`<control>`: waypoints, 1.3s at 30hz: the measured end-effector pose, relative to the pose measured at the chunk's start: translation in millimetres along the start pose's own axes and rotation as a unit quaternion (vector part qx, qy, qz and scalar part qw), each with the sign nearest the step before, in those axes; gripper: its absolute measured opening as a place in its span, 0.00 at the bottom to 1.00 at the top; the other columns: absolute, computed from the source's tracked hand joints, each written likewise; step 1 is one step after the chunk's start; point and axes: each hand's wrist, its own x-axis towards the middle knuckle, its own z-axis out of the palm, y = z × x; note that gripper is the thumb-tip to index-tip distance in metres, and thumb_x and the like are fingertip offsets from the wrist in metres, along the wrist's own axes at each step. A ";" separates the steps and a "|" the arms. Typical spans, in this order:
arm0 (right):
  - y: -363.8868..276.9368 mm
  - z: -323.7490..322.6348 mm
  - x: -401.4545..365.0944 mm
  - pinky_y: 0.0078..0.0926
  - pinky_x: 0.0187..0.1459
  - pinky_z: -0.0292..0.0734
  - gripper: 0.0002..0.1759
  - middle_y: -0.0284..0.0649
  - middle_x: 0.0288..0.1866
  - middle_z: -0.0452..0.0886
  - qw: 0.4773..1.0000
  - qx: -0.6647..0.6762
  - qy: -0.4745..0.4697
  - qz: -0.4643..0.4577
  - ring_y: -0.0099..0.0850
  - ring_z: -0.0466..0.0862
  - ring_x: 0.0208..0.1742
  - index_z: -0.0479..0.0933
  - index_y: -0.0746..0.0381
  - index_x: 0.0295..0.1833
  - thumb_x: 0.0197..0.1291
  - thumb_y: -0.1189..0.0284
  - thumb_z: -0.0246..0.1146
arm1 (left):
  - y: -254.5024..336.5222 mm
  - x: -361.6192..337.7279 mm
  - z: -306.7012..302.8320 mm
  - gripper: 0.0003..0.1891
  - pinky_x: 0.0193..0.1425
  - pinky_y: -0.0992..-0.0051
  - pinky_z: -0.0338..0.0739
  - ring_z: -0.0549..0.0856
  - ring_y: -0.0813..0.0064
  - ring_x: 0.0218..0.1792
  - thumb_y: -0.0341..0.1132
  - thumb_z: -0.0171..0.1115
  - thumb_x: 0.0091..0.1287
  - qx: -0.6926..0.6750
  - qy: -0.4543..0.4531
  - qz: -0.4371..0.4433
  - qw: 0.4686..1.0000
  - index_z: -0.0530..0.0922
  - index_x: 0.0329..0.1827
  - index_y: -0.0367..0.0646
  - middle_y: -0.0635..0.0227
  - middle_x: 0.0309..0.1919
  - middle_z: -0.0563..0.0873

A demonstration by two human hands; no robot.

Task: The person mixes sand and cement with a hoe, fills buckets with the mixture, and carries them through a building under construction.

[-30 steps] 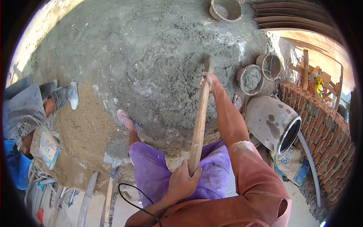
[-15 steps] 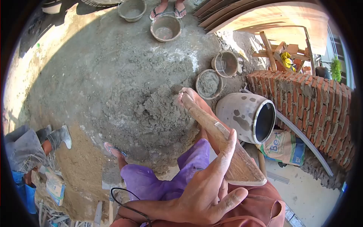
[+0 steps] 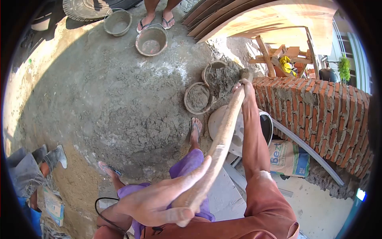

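Observation:
My right hand (image 3: 244, 88) is wrapped around the wooden handle of a hoe (image 3: 220, 145) close to its head. Wet grey mortar (image 3: 225, 81) covers the head, so the blade is hidden; it is above the rear bucket (image 3: 207, 71). At the lower end of the handle is my left hand (image 3: 165, 201), thumb across the wood and index finger stretched along it; its other fingers are mostly hidden. A second bucket (image 3: 188, 99), filled with mortar, stands just in front of the rear one. The mortar heap (image 3: 147, 123) spreads on the ground before my feet.
A pale jar-shaped container (image 3: 217, 119) lies beside my right arm, near a brick wall (image 3: 310, 115) and a cement bag (image 3: 288, 157). Two more buckets (image 3: 139, 46) stand far off, by a person's feet (image 3: 168, 22). Another person's boot (image 3: 59, 156) shows at left.
The hoe head has swung up and right from the mortar heap to the buckets, carrying mortar. My right arm has stretched out; my left hand has moved left with the handle's end.

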 end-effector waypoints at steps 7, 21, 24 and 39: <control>129.3 -23.9 82.1 0.31 0.21 0.76 0.07 0.38 0.22 0.72 0.995 0.002 0.079 -0.056 0.31 0.75 0.19 0.70 0.66 0.34 0.59 0.77 0.61 | -314.2 9.9 -178.2 0.23 0.57 0.56 0.75 0.82 0.51 0.55 0.38 0.62 0.60 0.411 0.337 -0.339 0.776 0.76 0.60 0.45 0.54 0.52 0.84; 211.7 22.8 -64.7 0.30 0.27 0.75 0.05 0.36 0.25 0.71 0.992 -0.111 -0.062 0.026 0.27 0.73 0.24 0.71 0.64 0.34 0.62 0.76 0.59 | -404.8 -103.9 -12.7 0.25 0.49 0.54 0.78 0.84 0.44 0.44 0.38 0.67 0.58 0.294 0.392 -0.269 0.829 0.76 0.57 0.36 0.47 0.41 0.85; 262.4 46.7 -11.4 0.30 0.22 0.75 0.05 0.37 0.24 0.72 0.977 -0.188 -0.095 0.039 0.28 0.74 0.21 0.70 0.66 0.35 0.60 0.77 0.60 | -422.6 -99.5 7.9 0.27 0.48 0.54 0.77 0.85 0.45 0.44 0.42 0.69 0.58 0.281 0.453 -0.227 0.815 0.76 0.57 0.34 0.45 0.40 0.85; 478.5 -13.1 -38.4 0.27 0.22 0.72 0.10 0.31 0.18 0.64 0.902 -0.108 -0.025 0.416 0.26 0.67 0.18 0.63 0.57 0.30 0.65 0.70 0.53 | -175.4 -180.9 41.4 0.30 0.46 0.49 0.77 0.85 0.40 0.38 0.46 0.58 0.66 0.096 0.454 -0.314 0.828 0.69 0.60 0.27 0.38 0.34 0.84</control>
